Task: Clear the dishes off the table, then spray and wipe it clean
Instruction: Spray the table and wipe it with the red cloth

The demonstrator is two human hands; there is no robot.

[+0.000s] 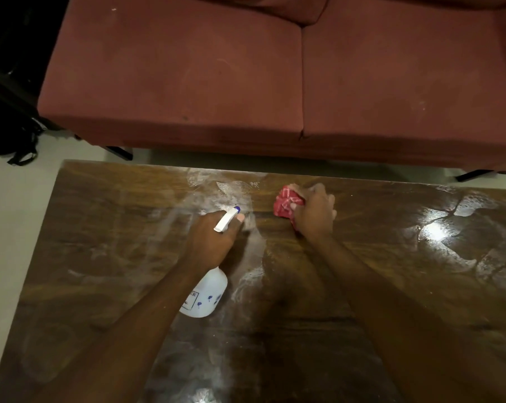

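A dark wooden table [106, 257] fills the lower part of the view, its top streaked with wet spray marks. My left hand [214, 239] grips the neck of a white spray bottle [208, 295] with a blue-tipped nozzle, held over the middle of the table with the nozzle pointing away from me. My right hand [312, 212] grips a bunched red cloth [286, 202] with a white pattern and presses it on the table near the far edge. No dishes show on the table.
A dark red sofa [187, 77] stands just beyond the table's far edge, its black legs on the pale floor [10, 222]. A black bag [10, 141] lies on the floor at the far left. A lamp glare shines on the table's right side.
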